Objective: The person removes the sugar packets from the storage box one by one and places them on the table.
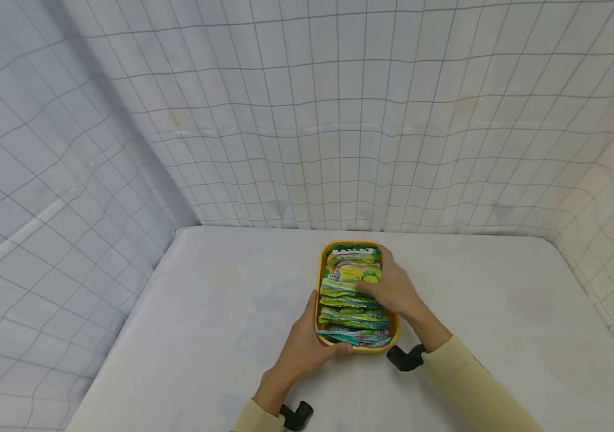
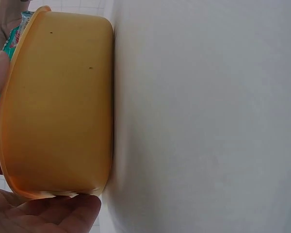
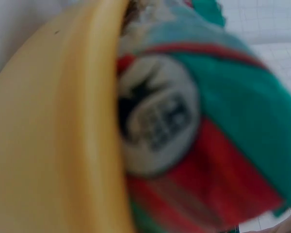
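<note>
Near the middle of the table stands a yellow plastic basket (image 1: 320,282) filled with a row of packets (image 1: 352,318), mostly green and yellow. The farthest packet (image 1: 351,264) lies face up with lettering on it. My left hand (image 1: 307,345) holds the basket's near left corner, thumb at the near rim and fingers along the left wall (image 2: 58,107). The right hand (image 1: 393,291) lies over the right rim, its thumb stretched onto the packets and its fingers beside the far right corner. A teal and red packet (image 3: 228,145) leans over the basket's rim (image 3: 99,121).
The white tabletop (image 1: 231,300) spreads around the basket. White sheets with a dark grid (image 1: 339,120) hang behind and on both sides. A black wrist mount (image 1: 405,359) sits on the right wrist, and another black mount (image 1: 297,416) on the left.
</note>
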Demonstrator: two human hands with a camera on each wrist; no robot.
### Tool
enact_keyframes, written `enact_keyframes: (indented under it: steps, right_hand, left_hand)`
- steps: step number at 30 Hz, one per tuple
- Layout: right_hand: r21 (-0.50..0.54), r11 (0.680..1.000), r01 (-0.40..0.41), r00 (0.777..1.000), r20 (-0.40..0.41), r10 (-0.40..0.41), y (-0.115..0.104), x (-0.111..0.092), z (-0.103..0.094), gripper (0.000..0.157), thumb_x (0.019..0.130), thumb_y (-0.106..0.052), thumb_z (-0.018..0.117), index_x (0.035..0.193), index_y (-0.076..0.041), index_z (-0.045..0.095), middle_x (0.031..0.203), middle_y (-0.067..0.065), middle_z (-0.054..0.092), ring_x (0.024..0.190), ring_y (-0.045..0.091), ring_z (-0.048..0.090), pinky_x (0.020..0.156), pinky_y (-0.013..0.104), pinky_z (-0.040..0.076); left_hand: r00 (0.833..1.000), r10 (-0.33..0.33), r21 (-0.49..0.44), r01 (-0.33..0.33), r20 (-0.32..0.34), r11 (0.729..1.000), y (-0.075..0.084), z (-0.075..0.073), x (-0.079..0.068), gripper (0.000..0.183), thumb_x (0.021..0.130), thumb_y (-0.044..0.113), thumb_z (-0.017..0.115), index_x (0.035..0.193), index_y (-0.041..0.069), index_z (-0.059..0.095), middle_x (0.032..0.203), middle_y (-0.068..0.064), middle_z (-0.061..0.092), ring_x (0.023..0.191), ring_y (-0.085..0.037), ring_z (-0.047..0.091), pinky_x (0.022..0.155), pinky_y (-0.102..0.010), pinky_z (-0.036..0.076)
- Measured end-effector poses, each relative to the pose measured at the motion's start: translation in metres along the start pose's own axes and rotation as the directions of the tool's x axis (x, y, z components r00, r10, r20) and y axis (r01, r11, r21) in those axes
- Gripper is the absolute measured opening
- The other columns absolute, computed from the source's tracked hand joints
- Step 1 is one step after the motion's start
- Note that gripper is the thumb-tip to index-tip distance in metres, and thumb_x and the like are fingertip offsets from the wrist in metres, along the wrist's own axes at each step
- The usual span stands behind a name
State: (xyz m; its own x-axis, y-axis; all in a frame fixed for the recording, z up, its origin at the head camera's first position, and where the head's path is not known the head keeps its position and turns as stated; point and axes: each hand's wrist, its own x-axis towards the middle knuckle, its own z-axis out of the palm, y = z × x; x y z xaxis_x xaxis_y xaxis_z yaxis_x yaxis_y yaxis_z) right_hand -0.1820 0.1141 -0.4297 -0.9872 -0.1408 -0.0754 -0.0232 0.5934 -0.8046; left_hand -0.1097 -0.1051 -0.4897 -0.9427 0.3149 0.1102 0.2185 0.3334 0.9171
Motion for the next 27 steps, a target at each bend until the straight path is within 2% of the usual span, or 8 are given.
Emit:
enact_keyframes:
  steps: [5, 9, 14, 21, 24, 27]
  right_hand:
    - [-0.006, 1.000, -0.021, 1.000, -0.005, 0.021, -0.001, 0.003, 0.001, 0.102, 0.088, -0.024, 0.080, 0.161, -0.001, 0.012, 0.145, 0.026, 0.047, 0.118, 0.040, 0.055, 0.097, 0.056, 0.047]
    - [-0.054, 0.998, -0.037, 0.999, -0.003, 0.037, -0.003, 0.006, 0.001, 0.107, 0.086, -0.023, 0.083, 0.160, 0.001, 0.010, 0.136, 0.028, 0.053, 0.111, 0.039, 0.058, 0.093, 0.055, 0.049]
    - [-0.119, 0.992, -0.039, 0.999, -0.004, 0.039, -0.005, 0.007, 0.001, 0.112, 0.084, -0.023, 0.086, 0.159, 0.005, 0.008, 0.132, 0.032, 0.055, 0.112, 0.041, 0.059, 0.093, 0.055, 0.050]
    - [-0.137, 0.989, -0.048, 0.999, 0.008, 0.050, -0.006, 0.012, 0.001, 0.116, 0.081, -0.027, 0.089, 0.160, 0.003, 0.009, 0.129, 0.030, 0.058, 0.108, 0.040, 0.062, 0.089, 0.053, 0.053]
    - [-0.129, 0.990, -0.060, 0.997, 0.033, 0.065, -0.004, 0.013, 0.001, 0.116, 0.081, -0.029, 0.089, 0.161, 0.001, 0.010, 0.134, 0.031, 0.055, 0.111, 0.042, 0.061, 0.090, 0.055, 0.052]
    - [-0.068, 0.994, -0.085, 0.994, 0.061, 0.089, 0.001, 0.016, 0.000, 0.114, 0.081, -0.029, 0.089, 0.162, -0.003, 0.013, 0.145, 0.030, 0.048, 0.122, 0.046, 0.055, 0.096, 0.058, 0.049]
  left_hand:
    - [1.000, -0.019, 0.051, 0.020, -0.016, 0.998, 0.002, -0.001, -0.001, 0.123, 0.076, 0.044, 0.090, 0.165, 0.016, 0.009, 0.153, 0.000, 0.046, 0.133, -0.014, 0.050, 0.108, -0.043, 0.043]
    - [1.000, -0.024, 0.055, 0.025, -0.017, 0.998, 0.002, 0.000, -0.001, 0.124, 0.077, 0.044, 0.090, 0.165, 0.014, 0.008, 0.154, -0.002, 0.045, 0.133, -0.015, 0.050, 0.108, -0.043, 0.043]
    - [1.000, -0.014, 0.051, 0.015, -0.013, 0.999, 0.002, 0.001, -0.001, 0.123, 0.077, 0.044, 0.090, 0.165, 0.015, 0.009, 0.153, 0.000, 0.046, 0.133, -0.014, 0.051, 0.108, -0.042, 0.044]
    - [1.000, -0.003, 0.064, 0.004, -0.020, 0.998, 0.005, 0.000, -0.001, 0.122, 0.076, 0.043, 0.091, 0.165, 0.015, 0.011, 0.152, 0.001, 0.047, 0.132, -0.013, 0.051, 0.108, -0.043, 0.044]
    - [1.000, -0.007, 0.068, 0.009, -0.021, 0.998, 0.005, 0.001, -0.001, 0.122, 0.077, 0.043, 0.091, 0.165, 0.015, 0.011, 0.152, 0.000, 0.048, 0.131, -0.013, 0.052, 0.107, -0.043, 0.045]
    - [1.000, -0.010, 0.067, 0.011, -0.021, 0.998, 0.005, 0.001, -0.002, 0.122, 0.077, 0.043, 0.091, 0.164, 0.015, 0.011, 0.150, -0.001, 0.050, 0.128, -0.014, 0.054, 0.105, -0.042, 0.046]
